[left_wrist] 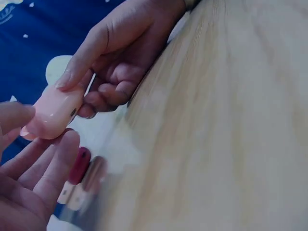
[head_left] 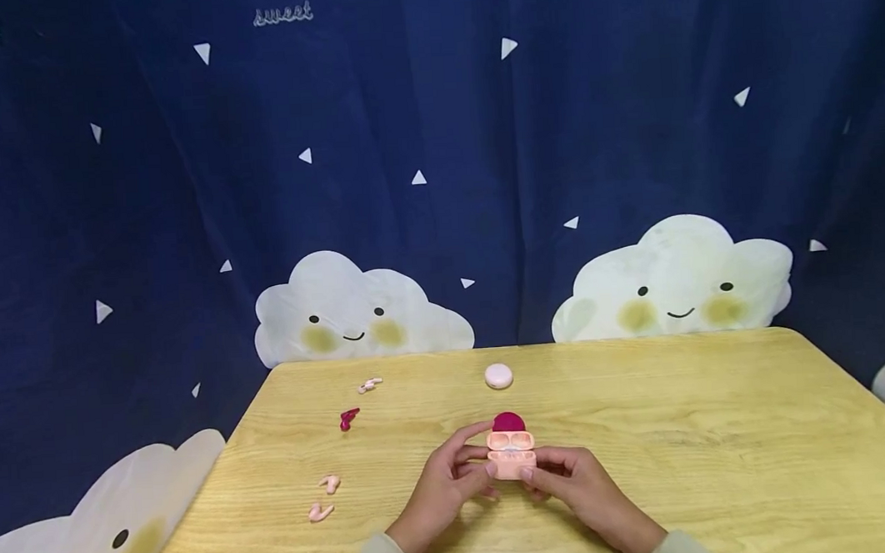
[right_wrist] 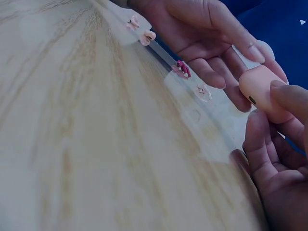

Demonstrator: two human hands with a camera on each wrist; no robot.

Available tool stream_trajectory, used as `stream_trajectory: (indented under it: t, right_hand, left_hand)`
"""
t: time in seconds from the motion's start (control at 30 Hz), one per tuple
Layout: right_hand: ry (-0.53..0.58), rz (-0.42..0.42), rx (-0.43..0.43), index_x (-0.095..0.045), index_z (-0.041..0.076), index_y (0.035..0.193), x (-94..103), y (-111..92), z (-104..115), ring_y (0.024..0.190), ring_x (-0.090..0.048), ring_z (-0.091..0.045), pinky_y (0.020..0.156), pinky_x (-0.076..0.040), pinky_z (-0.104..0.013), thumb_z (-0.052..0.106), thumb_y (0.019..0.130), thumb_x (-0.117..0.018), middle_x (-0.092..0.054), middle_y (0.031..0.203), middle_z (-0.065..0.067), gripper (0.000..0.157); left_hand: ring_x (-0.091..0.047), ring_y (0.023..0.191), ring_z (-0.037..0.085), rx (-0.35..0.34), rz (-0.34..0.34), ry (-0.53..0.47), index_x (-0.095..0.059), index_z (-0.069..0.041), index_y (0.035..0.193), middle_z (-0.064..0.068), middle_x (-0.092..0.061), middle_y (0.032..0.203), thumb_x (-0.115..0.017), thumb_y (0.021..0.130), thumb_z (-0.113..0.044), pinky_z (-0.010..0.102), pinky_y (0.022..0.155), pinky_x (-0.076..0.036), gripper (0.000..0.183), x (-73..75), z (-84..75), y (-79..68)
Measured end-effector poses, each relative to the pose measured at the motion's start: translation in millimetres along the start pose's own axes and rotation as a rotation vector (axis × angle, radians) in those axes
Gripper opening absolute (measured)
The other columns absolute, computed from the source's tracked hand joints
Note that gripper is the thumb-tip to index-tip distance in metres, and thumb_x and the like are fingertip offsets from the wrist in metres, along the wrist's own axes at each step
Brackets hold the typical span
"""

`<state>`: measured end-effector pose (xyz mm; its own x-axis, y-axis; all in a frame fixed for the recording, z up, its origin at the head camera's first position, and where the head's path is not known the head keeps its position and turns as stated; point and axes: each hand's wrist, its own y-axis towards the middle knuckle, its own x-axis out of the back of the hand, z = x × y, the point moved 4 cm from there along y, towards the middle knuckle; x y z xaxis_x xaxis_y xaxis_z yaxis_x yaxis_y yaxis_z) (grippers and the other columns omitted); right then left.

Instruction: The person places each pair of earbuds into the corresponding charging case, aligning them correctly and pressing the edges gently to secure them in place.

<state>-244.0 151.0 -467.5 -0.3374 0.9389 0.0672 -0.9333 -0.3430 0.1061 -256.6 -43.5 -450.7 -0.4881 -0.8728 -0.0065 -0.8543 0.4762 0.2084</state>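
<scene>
A peach earbud case [head_left: 512,466] stands with its lid raised in the head view, its inner wells facing me. My left hand [head_left: 447,475] holds it at the left side, thumb on the front corner. At the opposite side my right hand [head_left: 579,480] grips it, thumb on the lower right corner. The smooth outer shell of the case [left_wrist: 55,113] shows between both hands in the left wrist view. In the right wrist view the case [right_wrist: 262,91] is raised above the tabletop, held by the fingertips of both hands.
Directly behind the held case is a round dark red case [head_left: 508,422]; a pale pink round case [head_left: 499,376] lies farther back. To the left lie pale earbuds [head_left: 369,385], dark red earbuds [head_left: 348,419] and a pink pair [head_left: 331,484] on the wooden table [head_left: 683,431]. A blue curtain [head_left: 433,101] hangs behind.
</scene>
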Motion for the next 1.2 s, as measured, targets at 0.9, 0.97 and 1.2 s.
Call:
stream_trajectory:
  t: [0.9,0.97,1.2]
  right_hand:
    - [0.084,0.005,-0.057,-0.065,-0.007,0.11,-1.9,2.2,-0.8,0.08,-0.062,-0.014,0.074,-0.056,-0.032,0.02,0.091,-0.067,-0.064,0.089,-0.014,0.033]
    - [0.08,0.009,-0.052,-0.065,-0.008,0.11,-1.8,0.8,-1.3,0.08,-0.062,-0.014,0.074,-0.056,-0.032,0.019,0.092,-0.067,-0.064,0.089,-0.014,0.033]
    - [0.077,0.004,-0.03,-0.065,-0.008,0.111,0.0,0.2,0.1,0.08,-0.063,-0.015,0.074,-0.056,-0.032,0.019,0.092,-0.066,-0.065,0.089,-0.015,0.033]
  left_hand:
    - [-0.059,0.065,0.017,0.24,-0.025,0.921,-0.065,-0.006,0.101,0.001,-0.062,0.08,-0.071,0.086,-0.013,0.029,0.055,-0.048,0.017,133.4,-83.9,-43.1]
    - [-0.059,0.062,0.018,0.266,-0.003,0.928,-0.064,-0.004,0.101,0.001,-0.061,0.078,-0.072,0.086,-0.012,0.029,0.057,-0.047,0.019,139.0,-85.4,-46.8]
    - [-0.054,0.068,0.017,0.348,-0.044,0.989,-0.064,-0.007,0.094,0.0,-0.058,0.076,-0.074,0.083,-0.01,0.033,0.062,-0.044,0.015,156.9,-91.2,-54.1]
